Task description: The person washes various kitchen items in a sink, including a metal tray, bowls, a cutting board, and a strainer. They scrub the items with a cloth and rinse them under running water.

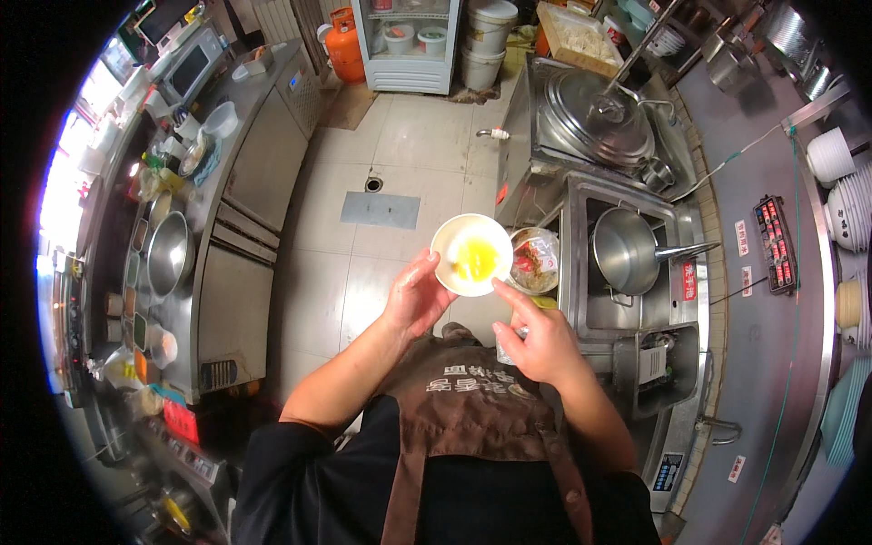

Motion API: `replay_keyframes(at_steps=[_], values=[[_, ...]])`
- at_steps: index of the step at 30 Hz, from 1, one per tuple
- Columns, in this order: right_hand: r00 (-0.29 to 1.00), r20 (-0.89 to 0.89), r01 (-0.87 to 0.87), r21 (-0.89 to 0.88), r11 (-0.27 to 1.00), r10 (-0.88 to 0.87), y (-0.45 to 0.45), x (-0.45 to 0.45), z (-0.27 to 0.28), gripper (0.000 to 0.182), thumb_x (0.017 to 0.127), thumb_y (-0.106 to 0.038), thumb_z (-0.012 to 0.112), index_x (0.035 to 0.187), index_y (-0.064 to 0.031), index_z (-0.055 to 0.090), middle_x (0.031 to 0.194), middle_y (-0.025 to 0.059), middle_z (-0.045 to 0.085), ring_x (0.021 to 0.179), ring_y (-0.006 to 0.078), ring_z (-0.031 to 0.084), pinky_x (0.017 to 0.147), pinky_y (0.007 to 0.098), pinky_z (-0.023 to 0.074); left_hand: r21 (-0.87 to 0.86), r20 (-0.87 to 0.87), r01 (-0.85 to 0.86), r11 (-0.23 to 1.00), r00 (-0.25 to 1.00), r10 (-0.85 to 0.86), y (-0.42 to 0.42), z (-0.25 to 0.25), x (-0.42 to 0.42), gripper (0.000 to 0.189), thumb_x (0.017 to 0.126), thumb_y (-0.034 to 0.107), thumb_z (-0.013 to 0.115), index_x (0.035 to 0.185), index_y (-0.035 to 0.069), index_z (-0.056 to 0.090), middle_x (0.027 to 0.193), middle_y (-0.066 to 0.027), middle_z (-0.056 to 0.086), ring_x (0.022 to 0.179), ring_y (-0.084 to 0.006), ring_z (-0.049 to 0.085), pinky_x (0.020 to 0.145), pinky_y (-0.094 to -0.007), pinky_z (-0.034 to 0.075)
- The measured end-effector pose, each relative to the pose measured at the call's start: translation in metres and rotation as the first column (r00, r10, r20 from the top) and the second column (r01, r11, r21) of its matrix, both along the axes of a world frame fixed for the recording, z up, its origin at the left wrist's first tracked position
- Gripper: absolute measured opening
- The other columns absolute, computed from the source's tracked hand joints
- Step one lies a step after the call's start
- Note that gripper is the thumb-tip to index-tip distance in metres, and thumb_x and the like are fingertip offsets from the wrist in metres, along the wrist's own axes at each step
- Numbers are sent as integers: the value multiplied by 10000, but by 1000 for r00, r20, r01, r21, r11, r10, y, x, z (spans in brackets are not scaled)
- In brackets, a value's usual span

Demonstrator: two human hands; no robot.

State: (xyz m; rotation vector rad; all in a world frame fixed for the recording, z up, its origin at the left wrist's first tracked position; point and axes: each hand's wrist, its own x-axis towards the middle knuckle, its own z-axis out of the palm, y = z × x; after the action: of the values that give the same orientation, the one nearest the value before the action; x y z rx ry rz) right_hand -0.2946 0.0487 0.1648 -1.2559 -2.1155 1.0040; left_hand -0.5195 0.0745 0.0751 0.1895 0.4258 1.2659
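Note:
My left hand (415, 293) holds a white bowl (441, 272) by its left side, the thumb at the rim. Raw egg (475, 259), yellow and runny, lies in the bowl. My right hand (541, 334) is at the bowl's lower right, its index finger extended to the rim. Its other fingers are curled, and a crumpled clear thing, perhaps plastic film, shows beside them; whether they hold it I cannot tell. Behind the bowl, to the right, stands a waste bin (546, 279) lined with plastic and holding scraps.
At right, a sink (579, 300) holds a steel pot (623, 252) with a long handle jutting right. Beyond it stands a large lidded steel boiler (593, 116). The left counter (225, 163) bears a steel mixing bowl (170, 253) and several containers. A fridge (409, 75) and an orange gas cylinder (346, 51) stand ahead.

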Motion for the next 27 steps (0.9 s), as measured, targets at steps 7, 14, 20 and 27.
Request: replay_keyframes(at_steps=[7, 14, 20, 27], values=[[999, 35, -15, 309, 951, 4, 6, -9, -6, 505, 853, -112, 710, 1351, -122, 627, 669, 114, 631, 564, 275, 629, 552, 387, 493, -9, 131, -11, 1000, 991, 12, -12, -1, 4, 598, 958, 285, 626, 1442, -8, 432, 1458, -187, 508, 1363, -321, 488, 1180, -473, 371], [998, 54, -37, 307, 951, 22, 9, -7, -4, 492, 844, -53, 716, 1330, -91, 643, 846, 131, 724, 670, 223, 707, 631, 331, 549, 80, 180, -1, 997, 984, -14, -17, 4, -2, 674, 915, 226, 668, 1469, -31, 381, 1465, -181, 493, 1382, -301, 464, 1188, -457, 347], [999, -26, -34, 366, 930, 47, 11, -14, 0, 462, 838, -52, 713, 1296, -68, 657, 882, 117, 727, 617, 226, 665, 585, 340, 524, 94, 209, -8, 996, 978, -12, -17, 11, -5, 713, 879, 190, 682, 1478, -32, 367, 1466, -177, 494, 1380, -290, 466, 1192, -439, 337], [998, -53, 4, 363, 932, 16, 13, -13, -4, 479, 854, -23, 696, 1328, -14, 627, 794, 116, 719, 660, 190, 694, 660, 298, 545, 121, 200, 5, 993, 979, -29, -13, 13, -5, 717, 868, 166, 676, 1475, -46, 358, 1463, -190, 489, 1385, -292, 461, 1195, -437, 330]])
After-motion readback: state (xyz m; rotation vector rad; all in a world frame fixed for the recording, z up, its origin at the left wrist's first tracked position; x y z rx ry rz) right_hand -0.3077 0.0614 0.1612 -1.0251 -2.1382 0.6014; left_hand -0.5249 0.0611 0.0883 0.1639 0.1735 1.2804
